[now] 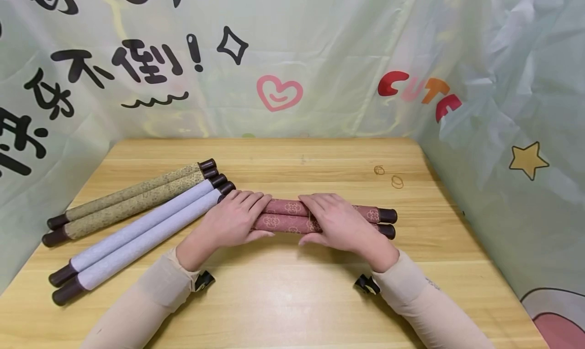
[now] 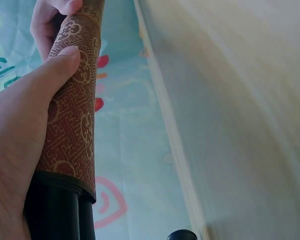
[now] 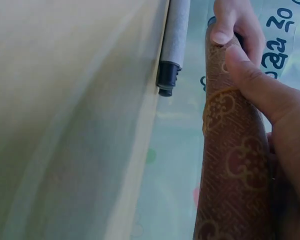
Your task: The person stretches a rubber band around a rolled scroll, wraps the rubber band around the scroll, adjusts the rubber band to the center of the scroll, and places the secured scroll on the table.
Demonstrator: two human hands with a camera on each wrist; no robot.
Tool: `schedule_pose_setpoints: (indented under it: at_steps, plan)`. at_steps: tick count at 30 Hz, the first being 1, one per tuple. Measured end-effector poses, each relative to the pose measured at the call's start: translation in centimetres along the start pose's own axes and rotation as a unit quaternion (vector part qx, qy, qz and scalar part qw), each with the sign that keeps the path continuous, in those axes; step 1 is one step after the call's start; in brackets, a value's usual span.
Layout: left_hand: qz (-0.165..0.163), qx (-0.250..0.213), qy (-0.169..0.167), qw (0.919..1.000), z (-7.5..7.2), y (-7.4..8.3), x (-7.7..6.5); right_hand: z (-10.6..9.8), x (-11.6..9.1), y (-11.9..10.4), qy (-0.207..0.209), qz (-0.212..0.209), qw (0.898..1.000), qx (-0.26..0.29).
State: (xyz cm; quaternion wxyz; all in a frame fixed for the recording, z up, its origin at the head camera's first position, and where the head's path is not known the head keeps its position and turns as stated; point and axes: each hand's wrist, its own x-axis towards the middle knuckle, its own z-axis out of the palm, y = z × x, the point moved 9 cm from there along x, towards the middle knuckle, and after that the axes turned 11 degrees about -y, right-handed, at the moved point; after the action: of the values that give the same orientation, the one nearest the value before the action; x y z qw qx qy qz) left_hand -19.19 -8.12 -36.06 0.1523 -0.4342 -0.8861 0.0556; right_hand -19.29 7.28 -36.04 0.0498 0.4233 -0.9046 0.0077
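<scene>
A dark red patterned scroll [image 1: 285, 223], rolled from both ends into two parallel rolls with dark end knobs, lies crosswise between my hands. My left hand [image 1: 235, 218] grips its left part, the thumb along the near side. Further right, my right hand [image 1: 344, 222] holds it with fingers over the top and thumb in front. A thin rubber band [image 3: 217, 93] circles the scroll by the right thumb in the right wrist view. Both wrist views show the scroll raised off the tabletop. The palms hide parts of it.
On the left of the wooden table [image 1: 292, 298] lie a pale blue double-rolled scroll [image 1: 151, 232] and, behind it, a gold patterned one [image 1: 137, 196]. Two loose rubber bands [image 1: 397, 182] rest at the back right. Printed sheeting [image 1: 329, 44] walls the back and sides.
</scene>
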Motion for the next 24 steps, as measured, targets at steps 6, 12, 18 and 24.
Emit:
schedule_pose_setpoints:
  at_steps: [6, 12, 18, 24]
  plan:
    - [-0.015, 0.002, -0.013, 0.9998, 0.2, -0.7, -0.1, -0.4, -0.3, 0.9, -0.003, 0.012, 1.0, 0.006]
    - [-0.018, 0.004, -0.015, 0.9997, 0.3, -1.2, -0.2, -0.7, -0.9, 2.3, -0.009, 0.033, 0.999, 0.02]
    - [-0.019, 0.004, -0.007, 0.9998, 0.4, -1.6, -0.3, -0.8, -1.6, 3.8, -0.024, 0.052, 0.998, 0.022]
    - [-0.025, -0.003, -0.013, 0.9996, 0.5, -2.0, -0.4, -0.9, -2.1, 4.9, -0.039, 0.061, 0.997, 0.036]
